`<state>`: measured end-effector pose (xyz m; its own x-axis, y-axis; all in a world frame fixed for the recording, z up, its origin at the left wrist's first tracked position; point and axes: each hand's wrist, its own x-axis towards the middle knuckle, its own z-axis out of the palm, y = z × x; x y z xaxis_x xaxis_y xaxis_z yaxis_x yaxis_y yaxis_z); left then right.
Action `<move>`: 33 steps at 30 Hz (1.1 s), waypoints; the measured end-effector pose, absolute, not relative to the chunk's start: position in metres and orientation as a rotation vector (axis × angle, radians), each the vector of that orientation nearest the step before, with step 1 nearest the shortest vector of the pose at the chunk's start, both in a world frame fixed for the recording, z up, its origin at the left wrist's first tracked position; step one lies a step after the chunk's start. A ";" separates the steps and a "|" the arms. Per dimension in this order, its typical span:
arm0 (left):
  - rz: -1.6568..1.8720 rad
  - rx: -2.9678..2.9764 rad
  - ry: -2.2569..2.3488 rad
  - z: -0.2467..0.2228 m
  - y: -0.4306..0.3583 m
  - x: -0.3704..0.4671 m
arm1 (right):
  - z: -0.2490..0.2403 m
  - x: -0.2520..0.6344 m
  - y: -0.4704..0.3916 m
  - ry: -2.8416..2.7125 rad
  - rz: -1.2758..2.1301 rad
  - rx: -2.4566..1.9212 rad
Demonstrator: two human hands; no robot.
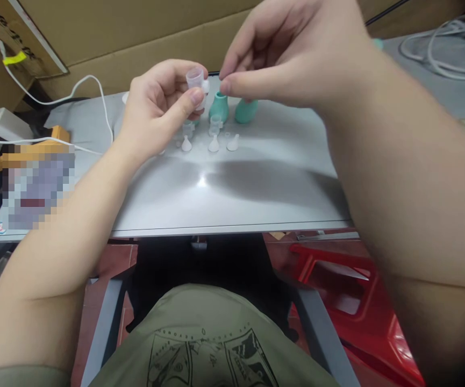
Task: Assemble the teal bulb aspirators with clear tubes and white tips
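My left hand (165, 105) holds a small clear plastic cup (195, 78) with a white side piece between thumb and fingers, raised above the table. To its right, my right hand (272, 59) is raised with thumb and index fingertip nearly together; whatever they pinch, if anything, is too small to make out. Below the hands stand a teal bulb (218, 107) with an open top and another teal bulb (246, 111), partly covered by my right hand. In front of them are clear plastic pieces (215, 123) and several small white cone-shaped parts (214, 143) in a row.
On the grey table (224, 209), a white charger (8, 124), an orange object (58, 137) and a blurred-out item (41, 185) lie at the left. A white cable (103, 102) runs nearby. Coiled cables (437, 54) lie far right. A red stool (337, 290) stands below.
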<state>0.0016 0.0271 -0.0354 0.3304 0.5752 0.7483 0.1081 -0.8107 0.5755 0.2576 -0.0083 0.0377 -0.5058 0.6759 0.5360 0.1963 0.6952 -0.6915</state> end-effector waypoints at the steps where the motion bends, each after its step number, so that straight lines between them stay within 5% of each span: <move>1: 1.481 2.180 0.598 -0.035 0.028 0.001 | 0.031 0.252 -0.007 -2.015 0.722 -0.569; 16: 1.757 2.138 0.468 -0.038 0.019 0.016 | 0.006 0.223 -0.004 -1.798 0.739 -0.449; 33: 1.496 2.151 0.536 -0.037 0.022 0.009 | 0.017 0.224 -0.009 -1.868 0.932 -0.662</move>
